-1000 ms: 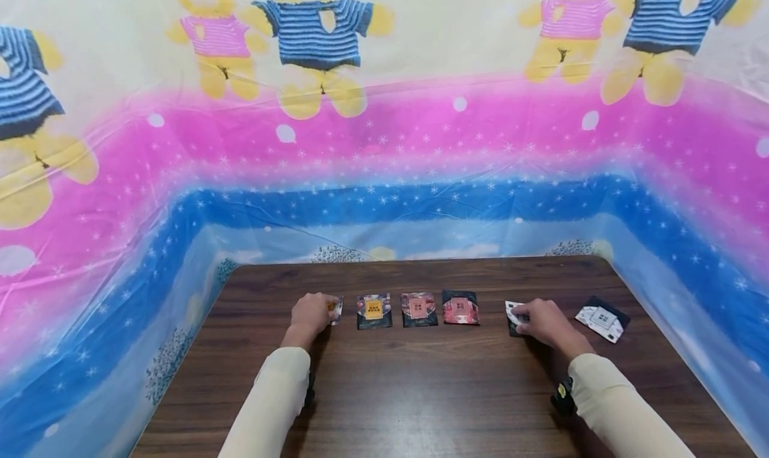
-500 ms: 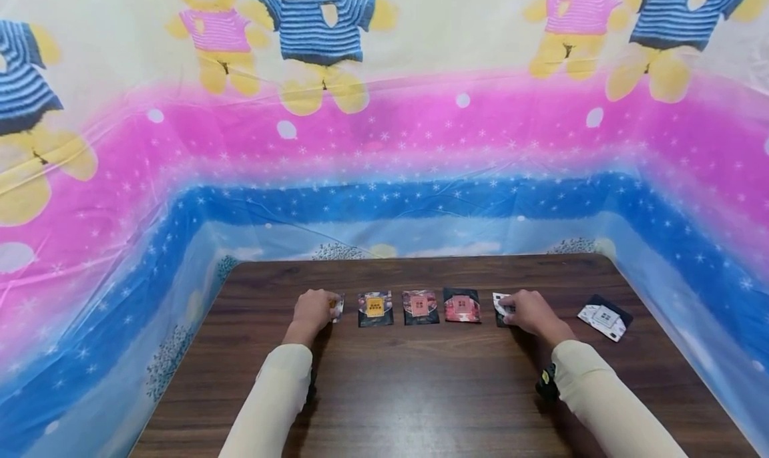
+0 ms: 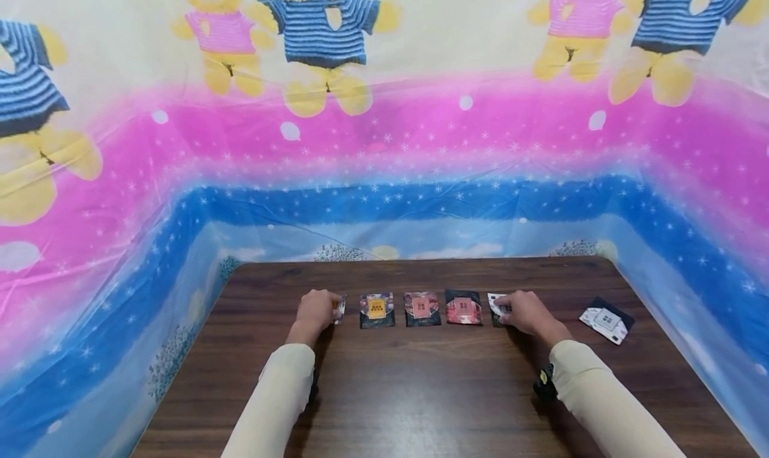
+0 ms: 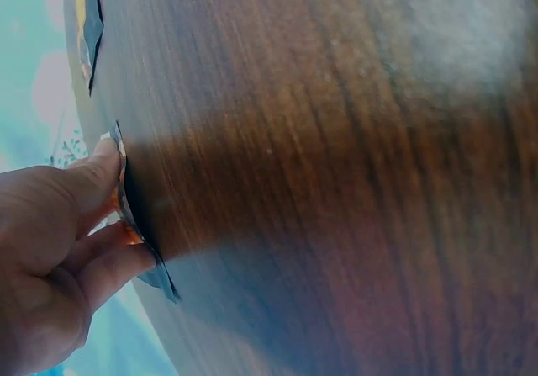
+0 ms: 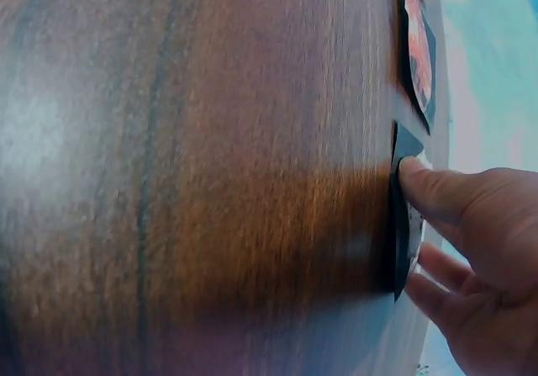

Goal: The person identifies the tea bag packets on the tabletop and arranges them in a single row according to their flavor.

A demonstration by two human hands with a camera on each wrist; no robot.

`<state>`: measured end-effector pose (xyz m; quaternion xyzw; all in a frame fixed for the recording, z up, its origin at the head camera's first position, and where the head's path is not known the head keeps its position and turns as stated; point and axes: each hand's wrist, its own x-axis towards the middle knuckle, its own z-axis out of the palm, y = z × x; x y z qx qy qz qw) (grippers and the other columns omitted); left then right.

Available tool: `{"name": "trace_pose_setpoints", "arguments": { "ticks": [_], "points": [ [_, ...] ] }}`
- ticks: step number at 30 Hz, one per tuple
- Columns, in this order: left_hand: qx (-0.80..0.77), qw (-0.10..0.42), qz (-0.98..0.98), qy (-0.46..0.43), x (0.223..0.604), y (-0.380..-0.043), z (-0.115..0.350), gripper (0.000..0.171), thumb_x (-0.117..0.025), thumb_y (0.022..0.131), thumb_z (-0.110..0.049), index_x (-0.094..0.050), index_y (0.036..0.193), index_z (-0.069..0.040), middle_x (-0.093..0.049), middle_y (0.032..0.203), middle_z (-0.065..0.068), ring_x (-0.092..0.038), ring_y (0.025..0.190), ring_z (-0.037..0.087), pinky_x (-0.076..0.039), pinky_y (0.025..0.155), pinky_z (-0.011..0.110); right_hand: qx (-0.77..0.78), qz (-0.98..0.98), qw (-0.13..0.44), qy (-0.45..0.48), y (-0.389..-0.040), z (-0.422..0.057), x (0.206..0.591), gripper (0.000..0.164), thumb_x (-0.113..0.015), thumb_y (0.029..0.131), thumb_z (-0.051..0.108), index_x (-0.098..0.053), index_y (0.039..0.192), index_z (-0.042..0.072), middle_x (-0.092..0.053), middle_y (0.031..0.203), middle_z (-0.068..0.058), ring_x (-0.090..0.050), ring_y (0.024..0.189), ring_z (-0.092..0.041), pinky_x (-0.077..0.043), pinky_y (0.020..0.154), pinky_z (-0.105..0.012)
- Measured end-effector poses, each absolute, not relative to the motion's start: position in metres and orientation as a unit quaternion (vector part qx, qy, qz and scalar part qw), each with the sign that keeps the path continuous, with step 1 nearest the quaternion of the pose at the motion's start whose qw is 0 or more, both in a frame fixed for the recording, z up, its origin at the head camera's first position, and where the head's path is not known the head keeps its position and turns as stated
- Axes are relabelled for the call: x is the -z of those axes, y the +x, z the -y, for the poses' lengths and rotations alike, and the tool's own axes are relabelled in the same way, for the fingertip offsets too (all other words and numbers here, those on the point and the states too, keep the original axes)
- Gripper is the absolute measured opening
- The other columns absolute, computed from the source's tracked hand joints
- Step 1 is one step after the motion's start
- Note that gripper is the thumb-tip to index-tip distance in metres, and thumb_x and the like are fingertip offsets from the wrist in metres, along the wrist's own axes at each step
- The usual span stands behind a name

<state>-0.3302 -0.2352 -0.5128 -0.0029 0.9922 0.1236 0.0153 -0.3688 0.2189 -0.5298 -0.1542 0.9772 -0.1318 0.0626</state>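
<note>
At the left end of a row of flat square sachets, my left hand [image 3: 316, 311] grips a dark sachet [image 4: 128, 198] by its opposite edges, thumb on one side and fingers on the other. The hand covers most of it in the head view. My right hand [image 3: 526, 312] holds a black-and-white sachet [image 5: 404, 216] the same way at the row's right end, flat on the table. Between the hands lie a yellow-labelled sachet [image 3: 376, 310], a pink-labelled sachet [image 3: 422, 308] and a red sachet [image 3: 463, 307], the last close beside the right hand's one.
Apart from the row, another black-and-white sachet [image 3: 607, 320] lies askew at the right. All rest toward the far edge of a dark wooden table [image 3: 396, 391]. A bear-printed cloth [image 3: 384, 137] hangs behind and along both sides.
My right hand has slid its sachet left, up beside the red one, and straightened it. The left hand stays at its sachet with barely any movement.
</note>
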Motion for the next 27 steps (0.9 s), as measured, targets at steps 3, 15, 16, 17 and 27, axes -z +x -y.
{"name": "trace_pose_setpoints", "arguments": {
  "ticks": [3,15,16,17,27],
  "points": [
    [-0.126,0.013,-0.992,0.0,0.514,-0.33,0.234,0.034,-0.076,0.093,-0.021,-0.075,0.127,-0.016,-0.075,0.119,0.015,-0.069,0.106,0.035,-0.057,0.094,0.051,0.129,-0.976,0.056,-0.166,-0.368,-0.222,0.53,0.041,-0.075,0.093,0.015,-0.07,0.133,0.01,-0.069,0.131,-0.02,-0.069,0.105,-0.038,-0.056,0.083,-0.047],
    [-0.125,0.003,-0.992,0.0,0.516,-0.326,0.234,0.034,-0.075,0.093,-0.021,-0.075,0.126,-0.015,-0.075,0.117,0.016,-0.069,0.103,0.035,-0.058,0.091,0.05,0.144,-0.977,-0.021,-0.154,-0.363,-0.252,0.515,0.04,-0.072,0.095,0.017,-0.068,0.133,0.005,-0.073,0.115,-0.023,-0.069,0.085,-0.035,-0.055,0.082,-0.052],
    [-0.125,0.004,-0.992,0.001,0.516,-0.326,0.234,0.034,-0.075,0.093,-0.021,-0.074,0.126,-0.015,-0.075,0.116,0.016,-0.07,0.101,0.035,-0.058,0.09,0.05,0.136,-0.98,-0.029,-0.143,-0.363,-0.259,0.514,0.038,-0.071,0.096,0.016,-0.069,0.131,0.004,-0.073,0.115,-0.024,-0.07,0.092,-0.039,-0.055,0.085,-0.055],
    [-0.124,0.005,-0.992,0.002,0.517,-0.326,0.234,0.034,-0.075,0.093,-0.021,-0.074,0.127,-0.015,-0.075,0.116,0.016,-0.07,0.1,0.034,-0.058,0.089,0.049,0.132,-0.982,-0.034,-0.129,-0.362,-0.266,0.514,0.037,-0.071,0.096,0.016,-0.069,0.131,0.004,-0.072,0.117,-0.025,-0.069,0.102,-0.044,-0.053,0.089,-0.058],
    [-0.119,0.009,-0.993,0.001,0.516,-0.328,0.237,0.036,-0.076,0.093,-0.023,-0.074,0.128,-0.016,-0.074,0.119,0.017,-0.07,0.098,0.033,-0.059,0.085,0.048,0.136,-0.99,-0.016,-0.023,-0.347,-0.341,0.512,0.045,-0.066,0.096,0.015,-0.061,0.136,-0.006,-0.058,0.132,-0.038,-0.053,0.12,-0.061,-0.047,0.095,-0.067]
  ]
}}
